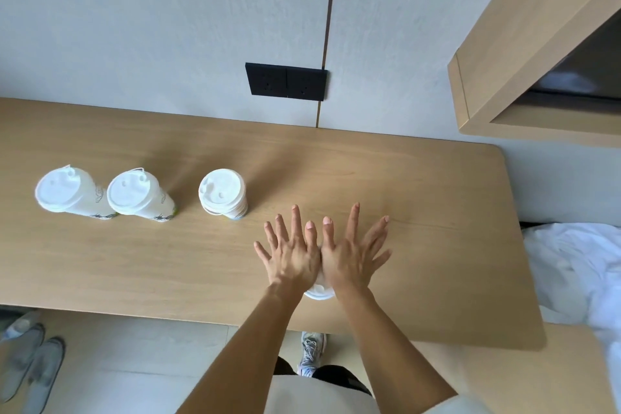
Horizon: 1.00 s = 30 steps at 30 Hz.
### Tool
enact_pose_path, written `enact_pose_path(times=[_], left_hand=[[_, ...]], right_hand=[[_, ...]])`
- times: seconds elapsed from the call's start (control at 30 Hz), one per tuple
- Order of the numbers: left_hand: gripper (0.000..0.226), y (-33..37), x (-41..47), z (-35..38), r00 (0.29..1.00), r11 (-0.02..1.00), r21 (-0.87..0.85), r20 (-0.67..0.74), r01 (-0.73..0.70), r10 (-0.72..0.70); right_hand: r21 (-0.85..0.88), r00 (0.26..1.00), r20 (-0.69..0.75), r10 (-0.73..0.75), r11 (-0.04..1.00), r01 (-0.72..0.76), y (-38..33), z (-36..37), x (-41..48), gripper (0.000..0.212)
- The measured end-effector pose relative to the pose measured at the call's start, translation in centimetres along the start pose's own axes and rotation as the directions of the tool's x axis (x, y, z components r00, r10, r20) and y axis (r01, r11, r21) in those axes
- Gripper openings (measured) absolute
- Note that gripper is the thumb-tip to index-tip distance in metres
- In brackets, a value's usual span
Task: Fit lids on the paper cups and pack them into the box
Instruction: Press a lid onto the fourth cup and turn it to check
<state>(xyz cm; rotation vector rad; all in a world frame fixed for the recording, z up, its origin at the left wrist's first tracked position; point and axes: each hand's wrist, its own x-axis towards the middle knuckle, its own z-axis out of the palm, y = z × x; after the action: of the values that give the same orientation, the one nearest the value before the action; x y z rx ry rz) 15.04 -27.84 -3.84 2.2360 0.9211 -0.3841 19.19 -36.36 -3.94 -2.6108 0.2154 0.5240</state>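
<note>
On the wooden desk (420,198), near its front edge and to the right of the three standing cups, both hands lie flat, side by side, over a white lid (318,291). The left hand (290,254) has its fingers spread wide and straight, and so does the right hand (353,254); their thumbs touch or nearly touch along the middle. Neither hand curls around anything: the palms are fully open and face down, seemingly pressing on the lid, of which only a white arc shows below the wrists. Whatever cup sits under that lid is hidden by the hands.

To the left of the hands, further back on the desk, stands a short stack of lids (222,193) on top of what looks like a paper cup base. Further left again stand two tall lidded cups: the nearer lidded cup (139,195) and, just beside it and touching or nearly so, the far-left lidded cup (72,191). Both carry white lids with a raised spout tab, and dark printed marks show on their sides.

Behind the desk, on the grey wall, a black socket plate (286,81) sits above the hands. No box shows on the desk.
</note>
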Motion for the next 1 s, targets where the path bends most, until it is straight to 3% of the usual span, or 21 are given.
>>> enact_pose_path(times=[0.1,0.2,0.3,0.37,0.47,0.57,0.63,0.83,1.0], left_hand=[[0.063,-0.1,1.0,-0.6,0.977,0.976,0.060,0.047,-0.212,0.209],[0.064,0.7,2.7,-1.7,0.897,0.877,0.191,0.086,-0.442,0.434],[0.081,1.7,3.7,-2.6,0.784,0.705,0.368,0.126,-0.606,0.608],[0.080,2.0,3.5,-3.0,0.748,0.672,0.383,0.082,-0.634,0.659],[0.081,1.8,1.8,-3.8,0.835,0.797,0.324,-0.035,-0.510,0.549],[0.081,0.9,-0.7,-3.7,0.950,0.936,0.242,-0.121,-0.254,0.289],[0.073,0.2,-1.9,-3.0,0.986,0.981,0.168,-0.113,-0.100,0.120],[0.068,-0.7,-2.1,-0.7,0.988,0.993,0.028,-0.105,0.115,-0.111],[0.063,-0.8,-1.9,-0.3,0.987,0.994,0.048,-0.134,0.094,-0.087]], right_hand=[[0.223,0.976,0.024,0.216,0.951,-0.216,0.1,0.1,-1.4,0.076],[0.402,0.883,0.171,0.437,0.787,-0.468,0.0,0.4,-3.1,0.075],[0.470,0.819,0.253,0.516,0.674,-0.570,-0.4,0.7,-4.5,0.076],[0.487,0.792,0.290,0.538,0.629,-0.606,-0.3,0.7,-4.9,0.077],[0.495,0.825,0.248,0.508,0.665,-0.559,0.4,0.1,-4.5,0.076],[0.462,0.922,0.111,0.370,0.803,-0.377,0.4,-0.7,-3.1,0.074],[0.405,0.967,0.071,0.247,0.878,-0.254,-0.2,-0.8,-2.1,0.074],[0.260,0.995,0.069,0.076,0.961,-0.092,-1.3,0.1,-0.7,0.077],[0.146,0.999,0.029,0.017,0.989,-0.021,-1.1,0.6,-0.4,0.073]])
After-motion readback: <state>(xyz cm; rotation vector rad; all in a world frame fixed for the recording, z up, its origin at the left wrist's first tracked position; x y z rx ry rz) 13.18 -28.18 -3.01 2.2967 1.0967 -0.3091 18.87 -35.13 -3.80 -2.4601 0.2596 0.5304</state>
